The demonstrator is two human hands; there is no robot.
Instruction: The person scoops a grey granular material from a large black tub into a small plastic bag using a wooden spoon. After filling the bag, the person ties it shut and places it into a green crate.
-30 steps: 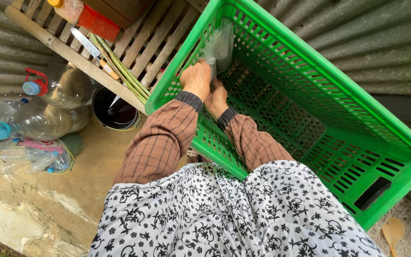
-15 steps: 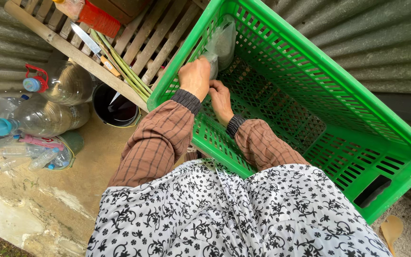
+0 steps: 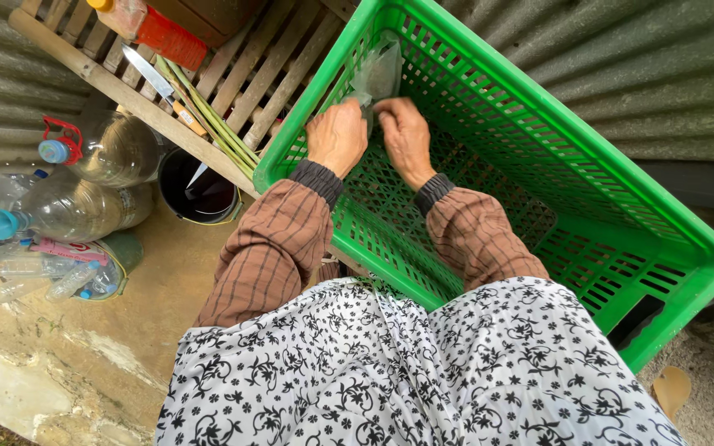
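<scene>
A large green plastic crate (image 3: pixel 671 223) stands tilted in front of me. Inside it, at the far end, a clear plastic bag (image 3: pixel 378 70) rests against the crate wall. My left hand (image 3: pixel 336 136) and my right hand (image 3: pixel 405 136) are both inside the crate, side by side, with fingertips pinching the lower end of the bag. Brown checked sleeves cover both forearms. My lap, in black-and-white flowered cloth, fills the bottom of the view.
A slatted wooden rack (image 3: pixel 266 66) lies left of the crate with a knife (image 3: pixel 152 76), green stalks (image 3: pixel 208 120) and a red container (image 3: pixel 163 33) on it. Large clear bottles (image 3: pixel 76 206) and a dark pot (image 3: pixel 200 190) sit at left. Corrugated metal wall behind.
Both hands have moved further up into the crate toward the bag; the right hand, earlier lower and behind the left, now sits level with it at the bag's end.
</scene>
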